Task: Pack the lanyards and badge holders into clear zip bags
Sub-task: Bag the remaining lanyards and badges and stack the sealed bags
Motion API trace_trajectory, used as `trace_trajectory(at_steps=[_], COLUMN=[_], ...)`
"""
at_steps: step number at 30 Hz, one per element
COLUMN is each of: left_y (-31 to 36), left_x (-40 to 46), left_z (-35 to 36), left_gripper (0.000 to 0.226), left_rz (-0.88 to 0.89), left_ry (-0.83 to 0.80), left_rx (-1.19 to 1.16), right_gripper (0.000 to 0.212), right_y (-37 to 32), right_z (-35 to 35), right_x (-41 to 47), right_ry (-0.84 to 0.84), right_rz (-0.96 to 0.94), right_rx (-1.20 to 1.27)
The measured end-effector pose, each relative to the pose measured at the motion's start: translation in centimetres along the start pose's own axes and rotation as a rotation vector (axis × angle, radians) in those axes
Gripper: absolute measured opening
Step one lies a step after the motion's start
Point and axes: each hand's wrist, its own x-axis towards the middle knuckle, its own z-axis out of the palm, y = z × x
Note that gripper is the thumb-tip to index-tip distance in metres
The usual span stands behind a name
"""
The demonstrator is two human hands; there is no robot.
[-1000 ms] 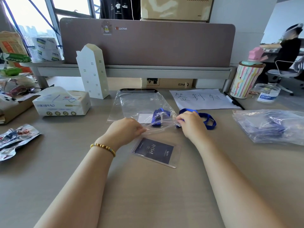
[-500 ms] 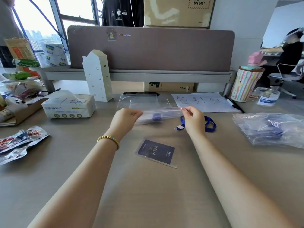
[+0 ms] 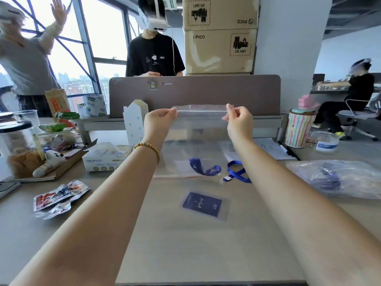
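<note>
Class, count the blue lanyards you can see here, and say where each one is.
2 clearly: one blue lanyard inside the held zip bag, one lanyard loose on the desk beside it. The crumpled plastic bag at right may hide more.

Desk (image 3: pixel 206 244) backed by a brown divider panel (image 3: pixel 206 93). White house-shaped paper model (image 3: pixel 135 120) stands at the divider's left end. Tissue box (image 3: pixel 105 156) near it, left; two snack packets (image 3: pixel 59 196) lie flat at the desk's near-left. Open cardboard tray (image 3: pixel 68 164) holds a plush toy (image 3: pixel 48 162). Right side: striped cup (image 3: pixel 299 129) with a pink item on top, black marker (image 3: pixel 288 150) beside a handwritten paper sheet (image 3: pixel 270 148), small clear tub (image 3: pixel 326 141). Stacked PICO cartons (image 3: pixel 219 36) behind the divider. Person in a white headset (image 3: pixel 155 48) stands there; another seated far right (image 3: pixel 354 91).
</note>
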Motion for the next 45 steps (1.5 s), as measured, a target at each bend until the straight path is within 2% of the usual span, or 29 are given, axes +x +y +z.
trace_trajectory(at_steps=[7, 10, 11, 13, 15, 20, 22, 23, 25, 27, 29, 35, 40, 45], left_y=[4.6, 6.1, 6.1, 5.9, 5.1, 4.2, 4.6, 5.0, 6.1, 7.1, 7.6, 8.1, 7.8, 7.4], left_x=[0.6, 0.6, 0.6, 0.3, 0.1, -0.6, -0.8, -1.0, -1.2, -1.5, -1.6, -1.8, -1.9, -2.3], left_z=[-1.1, -1.6, -1.8, -2.1, -2.4, -2.9, -2.6, -2.3, -1.3, -0.3, 0.5, 1.3, 1.8, 2.3], left_gripper=[0.016, 0.003, 0.006, 0.012, 0.005, 0.036, 0.049, 0.051, 0.050, 0.037, 0.026, 0.017, 0.019, 0.023], left_rz=[0.045, 0.046, 0.048, 0.039, 0.057, 0.104, 0.184, 0.252, 0.353, 0.343, 0.323, 0.284, 0.332, 0.305], left_ry=[0.014, 0.047, 0.051, 0.052, 0.047, 0.024, 0.014, -0.022, -0.195, -0.374, -0.465, -0.529, -0.579, -0.610], left_rx=[-0.086, -0.159, -0.137, -0.025, 0.140, 0.520, 0.653, 0.672, 0.596, 0.492, 0.487, 0.462, 0.577, 0.555], right_gripper=[0.029, 0.027, 0.028, 0.028, 0.029, 0.027, 0.025, 0.025, 0.027, 0.028, 0.029, 0.029, 0.020, 0.019], right_y=[-4.3, -5.5, -5.7, -5.7, -5.5, -5.5, -5.7, -5.7, -5.9, -6.0, -6.1, -6.1, -5.4, -4.9], right_z=[-1.0, -1.5, -1.7, -2.0, -2.4, -3.2, -3.4, -3.5, -3.6, -3.8, -4.0, -4.7, -5.1, -5.5], right_x=[0.9, 1.0, 0.9, 0.5, -0.1, -1.6, -2.1, -2.3, -2.4, -2.5, -2.6, -2.6, -2.7, -2.7], right_ry=[0.067, 0.070, 0.055, -0.011, -0.107, -0.260, -0.291, -0.307, -0.332, -0.344, -0.347, -0.397, -0.527, -0.543], right_rz=[-0.084, -0.114, -0.129, -0.154, -0.157, -0.220, -0.248, -0.257, -0.266, -0.256, -0.234, -0.190, -0.164, -0.141], right_rx=[0.027, 0.025, 0.011, -0.033, -0.084, -0.157, -0.182, -0.188, -0.187, -0.165, -0.128, -0.085, -0.177, -0.178])
